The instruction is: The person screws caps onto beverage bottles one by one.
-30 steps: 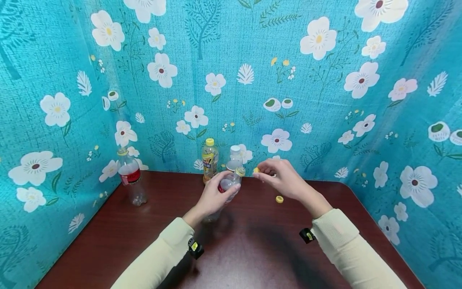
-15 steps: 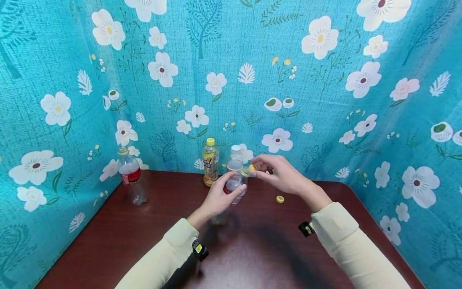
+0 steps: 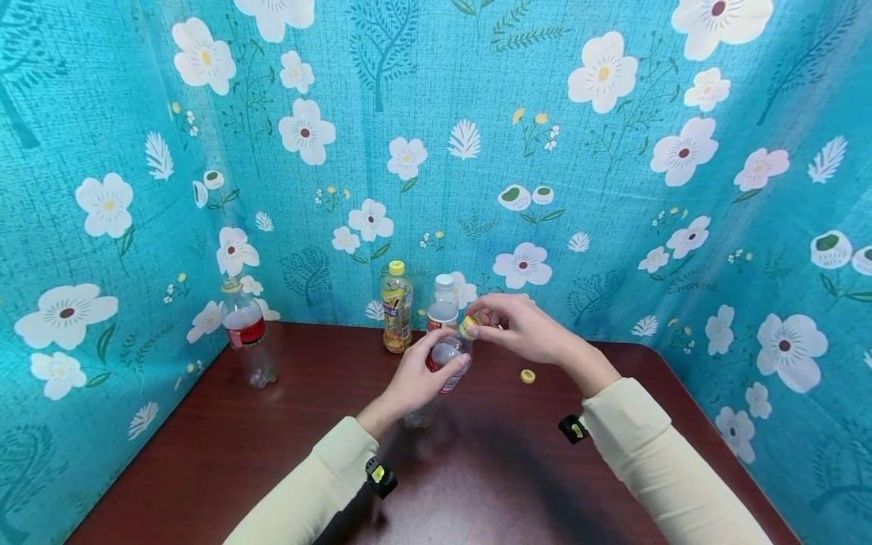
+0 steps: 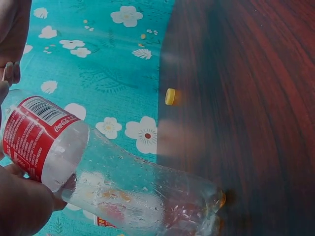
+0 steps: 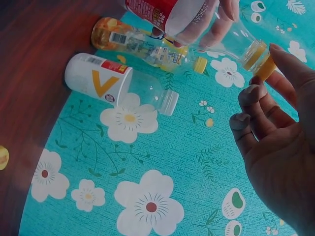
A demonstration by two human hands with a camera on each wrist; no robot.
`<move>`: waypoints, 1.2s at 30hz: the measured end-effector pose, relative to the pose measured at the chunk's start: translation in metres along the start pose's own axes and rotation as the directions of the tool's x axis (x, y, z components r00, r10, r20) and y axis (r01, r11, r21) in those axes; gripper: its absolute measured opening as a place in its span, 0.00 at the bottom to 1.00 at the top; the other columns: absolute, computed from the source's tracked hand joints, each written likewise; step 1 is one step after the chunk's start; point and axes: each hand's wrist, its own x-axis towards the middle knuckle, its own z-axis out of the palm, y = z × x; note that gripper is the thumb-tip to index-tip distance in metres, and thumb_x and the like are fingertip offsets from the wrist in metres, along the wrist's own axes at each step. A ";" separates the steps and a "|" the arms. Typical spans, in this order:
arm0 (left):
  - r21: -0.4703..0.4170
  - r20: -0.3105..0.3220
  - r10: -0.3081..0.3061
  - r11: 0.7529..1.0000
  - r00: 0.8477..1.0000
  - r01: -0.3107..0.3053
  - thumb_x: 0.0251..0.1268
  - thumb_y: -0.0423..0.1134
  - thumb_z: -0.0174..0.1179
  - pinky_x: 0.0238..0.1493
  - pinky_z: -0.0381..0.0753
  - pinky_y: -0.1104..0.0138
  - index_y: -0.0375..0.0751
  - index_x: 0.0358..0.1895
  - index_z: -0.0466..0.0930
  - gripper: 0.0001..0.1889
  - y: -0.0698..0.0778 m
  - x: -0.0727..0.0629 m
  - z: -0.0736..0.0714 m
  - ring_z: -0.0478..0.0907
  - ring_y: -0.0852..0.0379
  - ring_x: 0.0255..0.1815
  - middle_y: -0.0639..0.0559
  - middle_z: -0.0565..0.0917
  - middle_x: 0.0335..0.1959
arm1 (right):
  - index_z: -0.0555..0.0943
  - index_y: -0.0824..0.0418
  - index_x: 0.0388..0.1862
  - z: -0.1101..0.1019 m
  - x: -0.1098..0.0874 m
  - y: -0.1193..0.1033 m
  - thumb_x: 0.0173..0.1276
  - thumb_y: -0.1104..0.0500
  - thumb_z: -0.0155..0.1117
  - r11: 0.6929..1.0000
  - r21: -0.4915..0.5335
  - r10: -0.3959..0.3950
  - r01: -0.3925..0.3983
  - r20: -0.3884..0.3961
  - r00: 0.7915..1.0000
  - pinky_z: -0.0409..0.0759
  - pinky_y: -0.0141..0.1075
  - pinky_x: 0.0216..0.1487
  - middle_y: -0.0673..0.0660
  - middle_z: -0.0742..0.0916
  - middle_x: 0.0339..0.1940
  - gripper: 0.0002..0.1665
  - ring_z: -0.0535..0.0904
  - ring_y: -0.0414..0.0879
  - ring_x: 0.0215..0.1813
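My left hand [image 3: 417,377] grips a clear plastic Coca-Cola bottle [image 4: 37,137] around its red label. The bottle leans, its neck toward my right hand [image 3: 524,327] and its base near the table. Between thumb and fingers, my right hand pinches a yellow bottle cap [image 5: 267,68] against the bottle's mouth. Just below the cap, a yellow ring [image 5: 254,54] circles the neck in the right wrist view. I cannot tell whether the cap's threads have caught. A second yellow cap [image 3: 527,376] lies loose on the table, below my right hand in the head view.
Behind the held bottle stand a yellow-capped drink bottle [image 3: 397,310] and a white-capped bottle [image 5: 101,81]. Another red-labelled bottle [image 3: 247,333] stands at the left of the dark wooden table [image 3: 286,424]. A floral turquoise cloth [image 3: 436,189] hangs around the back and sides.
The bottle in my left hand has moved slightly right. My right hand has come left with the yellow cap, which has gone from apart to up against the bottle's mouth.
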 end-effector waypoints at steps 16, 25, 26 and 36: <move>-0.008 0.017 -0.028 1.000 0.999 0.029 0.70 0.51 0.67 0.55 0.83 0.53 0.49 0.69 0.73 0.28 0.001 -0.004 0.000 0.79 0.51 0.57 0.50 0.80 0.62 | 0.85 0.53 0.56 -0.007 0.001 -0.002 0.73 0.55 0.69 0.999 0.017 -0.048 0.047 0.061 0.997 0.80 0.40 0.39 0.46 0.83 0.36 0.15 0.78 0.44 0.36; -0.011 0.028 -0.032 0.999 0.999 0.032 0.70 0.52 0.66 0.57 0.83 0.52 0.53 0.70 0.73 0.28 0.000 -0.004 0.000 0.79 0.51 0.58 0.50 0.79 0.63 | 0.87 0.54 0.46 -0.002 0.005 -0.003 0.69 0.52 0.73 1.000 -0.015 -0.023 0.023 -0.014 1.000 0.80 0.39 0.35 0.44 0.85 0.30 0.11 0.79 0.42 0.32; -0.012 0.029 -0.029 0.999 0.999 0.030 0.70 0.52 0.66 0.57 0.82 0.52 0.53 0.70 0.72 0.28 0.000 -0.003 0.000 0.78 0.51 0.59 0.51 0.79 0.64 | 0.87 0.54 0.43 0.000 0.006 -0.003 0.69 0.51 0.73 1.000 -0.021 -0.016 0.015 -0.032 0.999 0.80 0.39 0.34 0.44 0.85 0.29 0.10 0.79 0.42 0.30; -0.015 0.049 -0.006 1.000 0.999 0.007 0.70 0.49 0.67 0.55 0.83 0.55 0.52 0.70 0.73 0.27 -0.003 -0.003 -0.001 0.78 0.53 0.58 0.52 0.80 0.62 | 0.87 0.51 0.41 0.004 0.007 -0.005 0.72 0.42 0.67 0.997 -0.077 0.022 -0.029 -0.091 0.996 0.74 0.39 0.26 0.44 0.81 0.21 0.15 0.75 0.42 0.23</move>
